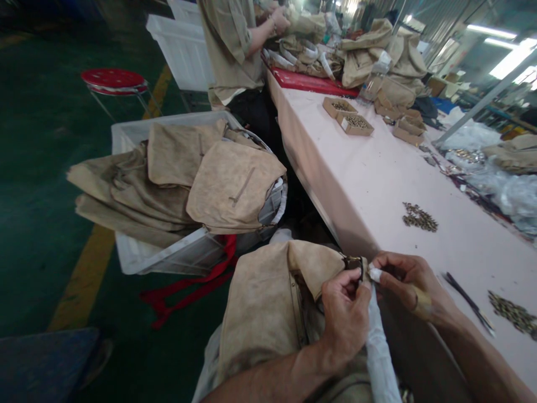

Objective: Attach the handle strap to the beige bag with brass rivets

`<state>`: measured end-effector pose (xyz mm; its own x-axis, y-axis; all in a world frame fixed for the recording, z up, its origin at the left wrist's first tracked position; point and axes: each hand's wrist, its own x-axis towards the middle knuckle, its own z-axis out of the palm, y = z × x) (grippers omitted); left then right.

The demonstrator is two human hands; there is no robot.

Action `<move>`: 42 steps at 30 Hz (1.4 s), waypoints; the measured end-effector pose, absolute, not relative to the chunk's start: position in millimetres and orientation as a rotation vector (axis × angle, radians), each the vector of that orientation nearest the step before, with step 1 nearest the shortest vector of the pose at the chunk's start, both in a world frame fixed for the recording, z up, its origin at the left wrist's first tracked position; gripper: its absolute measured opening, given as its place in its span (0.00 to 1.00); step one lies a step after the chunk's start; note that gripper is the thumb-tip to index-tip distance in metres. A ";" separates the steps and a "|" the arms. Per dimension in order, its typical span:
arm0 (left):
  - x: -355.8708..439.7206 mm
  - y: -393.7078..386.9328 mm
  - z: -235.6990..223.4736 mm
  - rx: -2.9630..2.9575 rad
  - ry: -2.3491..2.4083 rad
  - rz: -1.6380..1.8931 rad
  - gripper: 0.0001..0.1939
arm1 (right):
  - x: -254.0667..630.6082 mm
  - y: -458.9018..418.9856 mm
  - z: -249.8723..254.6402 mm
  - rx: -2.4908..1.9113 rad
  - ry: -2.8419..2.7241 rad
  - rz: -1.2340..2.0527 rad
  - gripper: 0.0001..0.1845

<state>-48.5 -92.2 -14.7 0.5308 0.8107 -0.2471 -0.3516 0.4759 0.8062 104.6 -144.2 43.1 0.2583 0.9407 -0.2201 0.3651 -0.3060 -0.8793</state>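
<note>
A tan bag (260,296) lies across my lap, its corner raised by a metal ring at the strap end. My left hand (346,313) is closed on the bag's strap (366,271) beside that ring, fingertips pinched together. Opposite it, my right hand (409,280) pinches the same strap end between thumb and fingers; any small part inside the pinch is hidden. White wrapping shows at the right fingertip, and a yellowish band is around a finger or the thumb. Below the hands hangs the handle's white-wrapped length (380,352).
At left, a white crate (159,260) holds several tan bags (237,184), with a red strap (188,288) trailing down. The pale table (356,184) carries small metal studs (419,217), a dark slender tool (469,302) and boxes (356,124). Another person (235,50) stands beyond, near a red stool (113,80).
</note>
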 end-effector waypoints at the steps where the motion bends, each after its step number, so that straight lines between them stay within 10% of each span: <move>1: -48.8 -92.8 -13.3 0.767 0.685 0.787 0.12 | 104.4 -143.1 44.0 -1.804 -1.156 1.049 0.17; 42: -54.4 -102.3 -14.2 0.685 0.859 0.755 0.17 | 93.0 -139.7 21.0 -1.472 -0.680 1.247 0.18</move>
